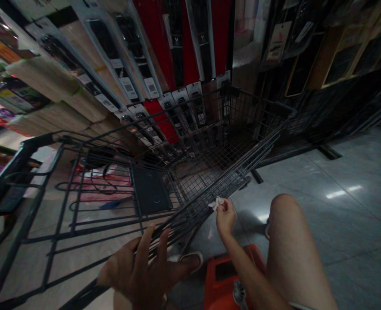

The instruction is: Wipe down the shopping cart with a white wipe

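Note:
A dark wire shopping cart (190, 211) stands in front of me, with a black plastic panel (151, 189) on its seat section. At the near side rim is my left hand (145, 267), open, its fingers spread and its thumb stretched to the right. The fingertips overlap the rim bars; whether they press on them I cannot tell. My right hand (225, 215) is closed in a pinch on a crumpled white tissue (216, 203), just outside the cart's lower side wires. Its remaining fingers are curled.
Packaged belts (177, 43) hang on a display rack behind the cart. An orange plastic stool (211, 275) stands below my right arm, beside my bent knee (285, 211). Grey floor tiles (348, 202) spread to the right. Pink packages (96, 183) show through the wires at left.

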Tool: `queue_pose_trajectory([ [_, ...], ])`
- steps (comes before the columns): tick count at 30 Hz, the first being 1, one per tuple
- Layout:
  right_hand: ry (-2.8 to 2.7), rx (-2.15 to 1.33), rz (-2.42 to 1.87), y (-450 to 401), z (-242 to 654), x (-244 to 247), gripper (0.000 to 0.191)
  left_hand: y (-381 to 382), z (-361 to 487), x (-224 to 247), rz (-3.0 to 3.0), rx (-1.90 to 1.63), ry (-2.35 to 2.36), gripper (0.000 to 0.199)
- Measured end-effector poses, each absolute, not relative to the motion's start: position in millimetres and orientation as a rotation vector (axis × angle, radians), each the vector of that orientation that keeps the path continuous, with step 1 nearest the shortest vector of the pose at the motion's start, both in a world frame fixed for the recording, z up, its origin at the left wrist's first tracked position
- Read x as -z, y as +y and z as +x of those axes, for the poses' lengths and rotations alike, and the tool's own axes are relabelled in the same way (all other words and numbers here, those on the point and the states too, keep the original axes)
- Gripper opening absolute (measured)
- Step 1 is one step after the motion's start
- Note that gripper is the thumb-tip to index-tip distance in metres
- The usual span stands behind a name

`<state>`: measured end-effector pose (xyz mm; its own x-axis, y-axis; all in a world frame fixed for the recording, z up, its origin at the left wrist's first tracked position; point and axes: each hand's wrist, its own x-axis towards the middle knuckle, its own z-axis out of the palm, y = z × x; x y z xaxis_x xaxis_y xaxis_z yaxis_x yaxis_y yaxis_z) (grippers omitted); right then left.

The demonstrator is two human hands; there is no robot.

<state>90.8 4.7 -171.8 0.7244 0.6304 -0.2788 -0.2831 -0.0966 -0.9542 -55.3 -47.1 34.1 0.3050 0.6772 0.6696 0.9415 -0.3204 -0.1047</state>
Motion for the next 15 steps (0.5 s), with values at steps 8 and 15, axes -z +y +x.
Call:
queue_pose_trajectory([
  [8, -0.178, -1.042, -1.277, 1, 77, 145, 0.024, -48, -61, -29, -1.915, 0.673, -1.468, 0.038],
  [15, -0.072, -1.16, -1.139, -6, 64, 109, 0.025, -48, -57, -29, -1.857, 0.651, -1.45, 0.027],
])
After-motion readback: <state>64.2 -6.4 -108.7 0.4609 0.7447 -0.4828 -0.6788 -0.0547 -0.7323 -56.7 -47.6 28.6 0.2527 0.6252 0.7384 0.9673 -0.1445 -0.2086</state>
